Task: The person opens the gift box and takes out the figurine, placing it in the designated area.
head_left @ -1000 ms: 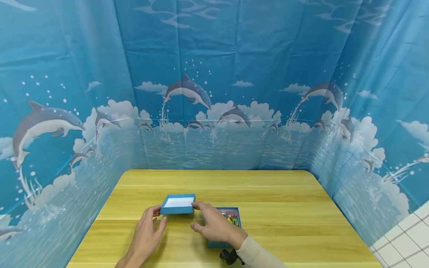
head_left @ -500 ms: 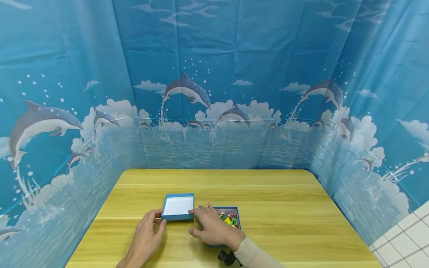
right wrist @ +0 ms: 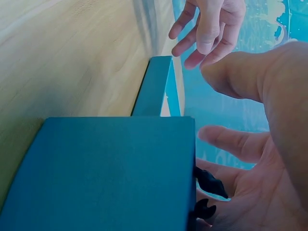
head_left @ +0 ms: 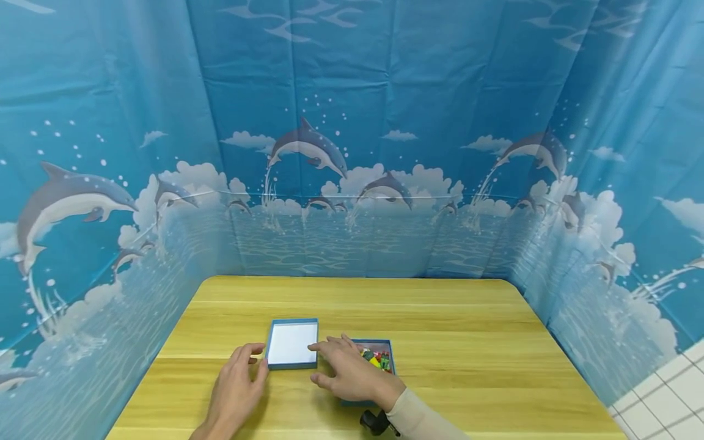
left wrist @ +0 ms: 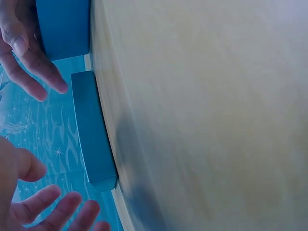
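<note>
A shallow blue lid [head_left: 292, 344] with a white inside lies flat and open side up on the wooden table [head_left: 467, 342]. My left hand [head_left: 260, 356] is at its left edge with fingers spread and holds nothing. My right hand [head_left: 313, 363] is at the lid's right edge, fingers loosely straight, and partly covers a blue box [head_left: 379, 357] of small coloured pieces. The left wrist view shows the lid's side wall [left wrist: 94, 139] with fingers [left wrist: 48, 207] clear of it. In the right wrist view the box's blue wall [right wrist: 110, 168] is close, with the lid [right wrist: 154, 86] beyond it.
A blue dolphin-print curtain [head_left: 352, 153] walls in the table at the back and both sides. White floor tiles [head_left: 665, 397] show at the lower right. A black wrist mount [head_left: 374, 421] sits at my right sleeve.
The lid was held tilted just above the table. It has come down flat onto the wood, and both hands have let go and opened beside it.
</note>
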A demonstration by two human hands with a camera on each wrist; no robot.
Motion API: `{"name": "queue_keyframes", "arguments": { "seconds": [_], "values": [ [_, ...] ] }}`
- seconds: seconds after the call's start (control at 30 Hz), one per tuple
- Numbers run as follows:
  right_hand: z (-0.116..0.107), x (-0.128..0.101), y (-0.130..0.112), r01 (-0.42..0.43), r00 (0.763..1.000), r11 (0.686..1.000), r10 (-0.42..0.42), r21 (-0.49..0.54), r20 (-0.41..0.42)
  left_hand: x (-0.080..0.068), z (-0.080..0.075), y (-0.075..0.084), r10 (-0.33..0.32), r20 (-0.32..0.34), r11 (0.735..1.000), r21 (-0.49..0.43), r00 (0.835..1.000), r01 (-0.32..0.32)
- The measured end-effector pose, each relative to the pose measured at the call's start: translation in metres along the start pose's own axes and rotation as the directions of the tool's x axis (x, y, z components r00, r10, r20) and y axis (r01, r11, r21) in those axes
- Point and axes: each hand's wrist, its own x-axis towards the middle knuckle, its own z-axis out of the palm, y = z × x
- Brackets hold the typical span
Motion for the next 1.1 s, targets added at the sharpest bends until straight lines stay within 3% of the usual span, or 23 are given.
{"name": "queue_keyframes", "arguments": {
  "seconds": [0.33, 0.7, 0.83, 1.1],
  "values": [
    [-0.007, -0.006, -0.001, 0.015, 0.999, 1.0, -0.014, 0.016, -0.037, 0.0, 0.01, 0.012, 0.165, -0.033, 0.985, -0.04, 0.986, -0.166],
    [-0.015, -0.011, 0.001, 0.031, 0.997, 0.999, -0.029, 0.023, -0.072, -0.001, 0.017, 0.019, 0.277, -0.015, 0.957, -0.087, 0.961, -0.277],
    [-0.018, -0.015, 0.003, 0.056, 0.995, 0.998, -0.052, 0.043, -0.084, -0.003, 0.021, 0.022, 0.302, 0.0, 0.949, -0.094, 0.953, -0.301],
    [-0.029, -0.025, 0.014, 0.076, 0.989, 0.996, -0.069, 0.049, -0.131, -0.004, 0.027, 0.032, 0.326, 0.094, 0.942, -0.118, 0.941, -0.315]
  ]
}}
